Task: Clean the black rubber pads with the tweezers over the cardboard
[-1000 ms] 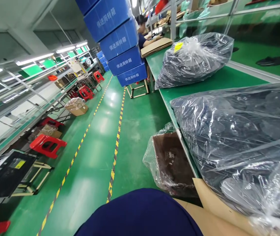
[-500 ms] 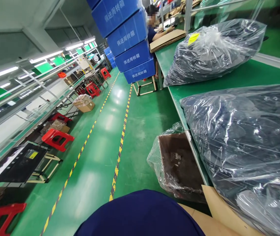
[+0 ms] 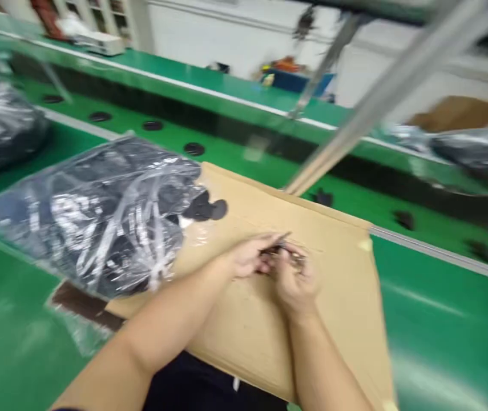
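My left hand (image 3: 252, 254) and my right hand (image 3: 295, 279) meet over a brown cardboard sheet (image 3: 244, 319) on the bench. Both have curled fingers, close together around a small dark thin piece (image 3: 281, 242), too blurred to name. Something shiny shows among the right fingers; its kind is unclear. To the left, a clear plastic bag (image 3: 111, 217) full of dark flat parts lies partly on the cardboard. A few round-ended black parts (image 3: 207, 206) spill from its mouth.
Behind the cardboard runs a green conveyor belt (image 3: 244, 162) with several black pieces spaced along it. A slanted metal post (image 3: 355, 125) rises near the cardboard's back edge. Another filled bag (image 3: 4, 120) sits at far left. Below the bench edge is a plastic-lined box (image 3: 83, 305).
My view has swung right, from the aisle with blue boxes to the bench and conveyor. Both my hands have come into view, together over the cardboard.
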Demonstrator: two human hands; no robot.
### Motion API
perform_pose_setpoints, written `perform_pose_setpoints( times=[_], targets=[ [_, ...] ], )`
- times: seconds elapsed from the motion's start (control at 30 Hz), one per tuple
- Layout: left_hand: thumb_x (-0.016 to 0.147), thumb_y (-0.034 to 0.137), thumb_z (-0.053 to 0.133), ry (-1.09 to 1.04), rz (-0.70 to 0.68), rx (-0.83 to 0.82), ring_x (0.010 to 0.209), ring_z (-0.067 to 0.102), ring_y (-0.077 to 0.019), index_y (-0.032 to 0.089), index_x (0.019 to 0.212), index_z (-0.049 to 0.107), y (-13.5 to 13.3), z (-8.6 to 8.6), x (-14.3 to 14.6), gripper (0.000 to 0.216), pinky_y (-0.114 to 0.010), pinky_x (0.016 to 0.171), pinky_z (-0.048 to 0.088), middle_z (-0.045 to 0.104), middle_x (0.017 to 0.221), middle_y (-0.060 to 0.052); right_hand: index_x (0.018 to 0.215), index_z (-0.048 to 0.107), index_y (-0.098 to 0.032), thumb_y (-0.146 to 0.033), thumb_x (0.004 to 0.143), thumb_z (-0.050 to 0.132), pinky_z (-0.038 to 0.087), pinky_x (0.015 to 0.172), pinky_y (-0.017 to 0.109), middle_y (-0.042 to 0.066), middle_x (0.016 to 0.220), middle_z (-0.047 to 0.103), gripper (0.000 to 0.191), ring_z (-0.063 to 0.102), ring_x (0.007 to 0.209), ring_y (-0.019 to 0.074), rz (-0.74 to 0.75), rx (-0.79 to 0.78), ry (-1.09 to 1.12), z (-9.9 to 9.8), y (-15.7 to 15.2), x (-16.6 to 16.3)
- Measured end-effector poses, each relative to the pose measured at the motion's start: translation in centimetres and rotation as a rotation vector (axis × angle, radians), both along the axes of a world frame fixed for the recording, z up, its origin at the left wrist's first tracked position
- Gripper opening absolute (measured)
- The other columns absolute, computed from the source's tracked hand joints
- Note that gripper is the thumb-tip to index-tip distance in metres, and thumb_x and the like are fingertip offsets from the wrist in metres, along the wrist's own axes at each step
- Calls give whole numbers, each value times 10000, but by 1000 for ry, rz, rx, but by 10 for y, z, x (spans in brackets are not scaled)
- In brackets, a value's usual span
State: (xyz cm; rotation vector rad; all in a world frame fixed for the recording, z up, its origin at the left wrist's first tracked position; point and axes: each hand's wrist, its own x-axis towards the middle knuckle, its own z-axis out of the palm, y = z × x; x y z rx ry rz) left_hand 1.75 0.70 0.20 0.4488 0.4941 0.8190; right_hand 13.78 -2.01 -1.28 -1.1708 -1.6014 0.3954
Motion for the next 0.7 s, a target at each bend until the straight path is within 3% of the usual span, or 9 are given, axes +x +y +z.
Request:
perform_pose_setpoints(
  times=[0.1, 0.27, 0.43, 0.7],
  targets=[
    [834, 366, 668, -41, -37, 23, 523, 492, -82, 165, 1006, 604, 8, 1, 15, 272, -170, 423, 321, 577, 763, -35, 1021, 625, -181, -263, 909, 563, 520, 786, 346, 70, 921, 635, 151, 619, 844, 185, -11, 100, -36, 12, -3, 28],
    [766, 369, 744, -21, 32, 35, 548, 520, -95, 179, 1030, 586, 3, 0, 1, 362, -173, 436, 364, 535, 756, 0, 1006, 623, -185, -226, 903, 542, 516, 742, 349, 67, 861, 633, 137, 609, 798, 192, 59, 163, -44, 19, 1, 17],
    [738, 389, 773, 37, 77, 102, 565, 519, -96, 188, 1130, 578, 1, 0, 5, 481, -177, 456, 390, 548, 801, -14, 988, 620, -189, -222, 907, 529, 508, 725, 343, 66, 844, 634, 126, 597, 779, 190, 42, 230, -99, 24, 0, 19],
    [745, 356, 776, 34, 94, 142, 691, 571, -127, 192, 1173, 595, 2, -2, 2, 493, -215, 572, 486, 582, 885, -52, 1030, 604, -208, -164, 891, 542, 484, 774, 356, 59, 914, 649, 158, 588, 819, 189, 105, 317, -170, 27, 1, 23]
  ],
)
